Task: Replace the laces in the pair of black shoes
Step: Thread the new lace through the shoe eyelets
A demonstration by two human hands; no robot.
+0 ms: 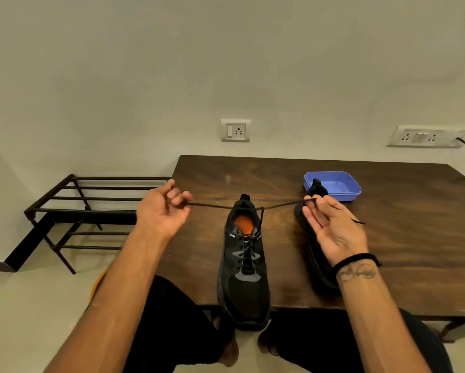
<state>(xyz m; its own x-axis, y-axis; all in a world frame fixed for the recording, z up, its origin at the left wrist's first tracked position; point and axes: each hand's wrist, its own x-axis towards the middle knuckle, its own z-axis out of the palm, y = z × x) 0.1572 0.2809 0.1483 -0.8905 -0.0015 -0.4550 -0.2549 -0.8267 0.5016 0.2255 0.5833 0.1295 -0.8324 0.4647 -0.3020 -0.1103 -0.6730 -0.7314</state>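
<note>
**Q:** Which surface carries the objects?

**A:** A dark brown wooden table [387,238] with visible grain, set against a pale wall; its left corner is rounded.

**Q:** What lies directly on it?

**A:** 3 items. (1) A black shoe [244,265] at centre, heel towards the wall, toe projecting over the near edge (orange insole visible), laced along the tongue. (2) A second black shoe [313,238] to its right, apart from the first and largely hidden by a hand and forearm. (3) A blue plastic tray [336,184] at the far right, just behind the second shoe's heel.
</note>
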